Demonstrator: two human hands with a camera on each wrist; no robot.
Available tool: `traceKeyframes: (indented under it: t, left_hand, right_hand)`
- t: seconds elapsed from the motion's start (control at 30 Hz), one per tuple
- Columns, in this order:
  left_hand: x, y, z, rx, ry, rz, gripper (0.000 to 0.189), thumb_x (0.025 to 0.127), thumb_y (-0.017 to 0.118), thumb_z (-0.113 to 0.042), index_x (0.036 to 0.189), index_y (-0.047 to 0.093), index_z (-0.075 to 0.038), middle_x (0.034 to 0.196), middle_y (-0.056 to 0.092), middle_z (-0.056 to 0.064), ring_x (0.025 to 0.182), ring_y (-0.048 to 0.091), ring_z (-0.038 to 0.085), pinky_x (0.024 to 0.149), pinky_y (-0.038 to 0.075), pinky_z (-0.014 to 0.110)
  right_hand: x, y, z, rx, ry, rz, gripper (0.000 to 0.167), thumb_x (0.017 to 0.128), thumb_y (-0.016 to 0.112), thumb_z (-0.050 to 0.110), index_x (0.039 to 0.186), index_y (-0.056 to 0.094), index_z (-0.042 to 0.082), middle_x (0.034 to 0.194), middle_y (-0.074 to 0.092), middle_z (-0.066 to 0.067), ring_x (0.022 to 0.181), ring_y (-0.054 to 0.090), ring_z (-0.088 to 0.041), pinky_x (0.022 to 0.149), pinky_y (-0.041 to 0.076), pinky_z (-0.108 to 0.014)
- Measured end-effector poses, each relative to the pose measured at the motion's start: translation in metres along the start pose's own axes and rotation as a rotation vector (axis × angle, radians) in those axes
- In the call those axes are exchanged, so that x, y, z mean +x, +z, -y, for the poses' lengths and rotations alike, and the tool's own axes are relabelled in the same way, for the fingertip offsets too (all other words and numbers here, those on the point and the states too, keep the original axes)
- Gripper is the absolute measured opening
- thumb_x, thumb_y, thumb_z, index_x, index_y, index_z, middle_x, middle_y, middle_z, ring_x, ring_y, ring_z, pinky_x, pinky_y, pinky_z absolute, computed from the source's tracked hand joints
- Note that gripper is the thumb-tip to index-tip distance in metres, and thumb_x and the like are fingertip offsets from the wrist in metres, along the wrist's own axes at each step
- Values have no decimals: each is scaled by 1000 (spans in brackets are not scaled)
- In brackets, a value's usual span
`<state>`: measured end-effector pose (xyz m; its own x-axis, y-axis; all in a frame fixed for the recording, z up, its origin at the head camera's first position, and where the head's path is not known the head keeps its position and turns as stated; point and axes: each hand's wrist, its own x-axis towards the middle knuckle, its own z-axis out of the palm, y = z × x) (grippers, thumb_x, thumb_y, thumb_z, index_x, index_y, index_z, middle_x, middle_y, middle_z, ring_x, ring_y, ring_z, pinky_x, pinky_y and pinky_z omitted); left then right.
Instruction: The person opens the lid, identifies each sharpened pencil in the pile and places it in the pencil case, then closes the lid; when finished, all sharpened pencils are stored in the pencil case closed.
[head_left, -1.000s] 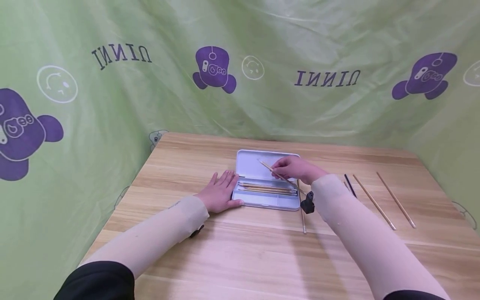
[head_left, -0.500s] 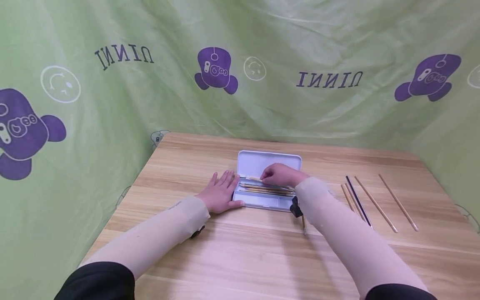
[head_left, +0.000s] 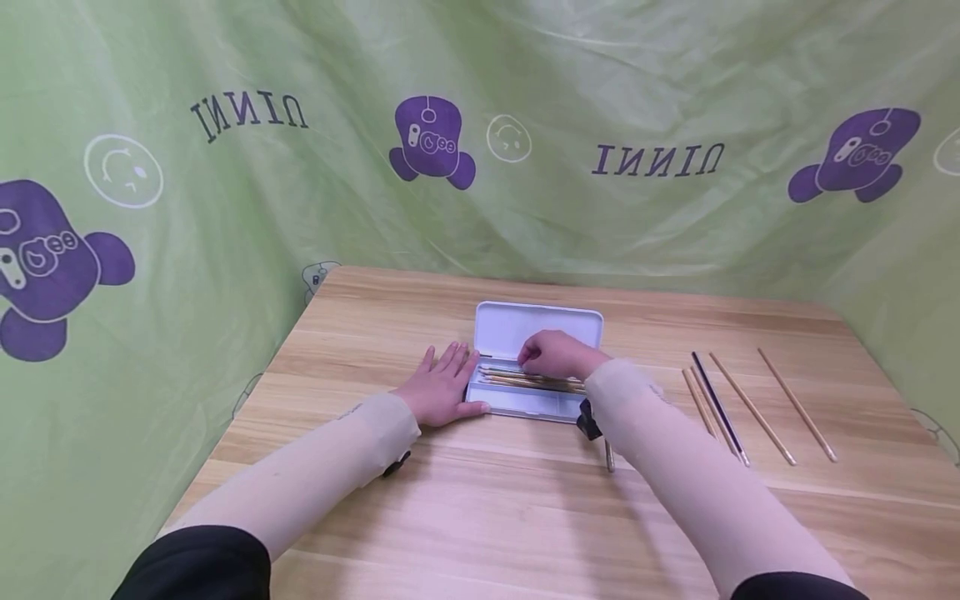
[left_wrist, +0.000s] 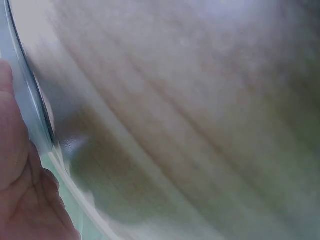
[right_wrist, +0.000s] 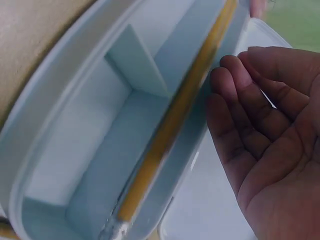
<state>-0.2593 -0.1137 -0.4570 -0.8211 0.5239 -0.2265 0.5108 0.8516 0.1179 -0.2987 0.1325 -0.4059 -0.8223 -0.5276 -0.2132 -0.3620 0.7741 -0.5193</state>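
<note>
A white pencil case lies open on the table, its lid folded back. Several pencils lie lengthwise in its rear compartment. My left hand rests flat at the case's left end, fingers spread and thumb on the front corner. Over the rear compartment is my right hand. In the right wrist view its fingers are loosely bent beside the case wall, with nothing between them. There, a yellow pencil with a metal end runs along the case. Only the edge of my left palm shows in the left wrist view.
Several pencils lie on the wooden table to the right: a dark one and plain wood ones, such as the far-right pencil. Another pencil end sticks out beneath the right sleeve. A green printed curtain surrounds the table.
My right hand has brought a pencil leftward and down into the case and let go of it; the pencil no longer shows in the fingers. The left hand has stayed put.
</note>
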Motion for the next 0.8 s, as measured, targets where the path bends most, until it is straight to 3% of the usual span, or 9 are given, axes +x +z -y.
traceKeyframes:
  t: [0.13,0.3,0.53,0.8]
  left_hand:
    - [1,-3,-1,0,0,10,98,101,44,-69,166,8,-5,171,4,19,158,-3,33,123,-4,57]
    - [0,-6,-3,-17,-2,22,100,100,44,-70,166,8,-5,171,3,20,157,-3,34,123,-4,57]
    - [4,-1,6,-117,25,-20,100,99,50,-68,165,15,-1,169,7,26,156,0,41,123,2,58]
    - [2,-17,6,-240,15,-36,89,104,53,-54,162,18,5,166,8,33,155,2,46,123,5,60]
  right_hand:
    - [-9,-10,-5,53,17,-68,20,94,63,7,107,76,-1,96,75,-7,91,65,-22,90,51,-40]
    - [-23,-21,-15,147,46,-109,24,96,59,7,111,73,-6,97,75,-13,90,67,-23,81,52,-35]
    - [-53,-29,-38,259,63,-128,27,99,57,8,114,69,-11,102,72,-19,97,68,-31,84,56,-39]
    - [-77,-29,-66,376,227,-103,24,101,55,4,114,64,-14,95,68,-18,88,64,-25,79,57,-39]
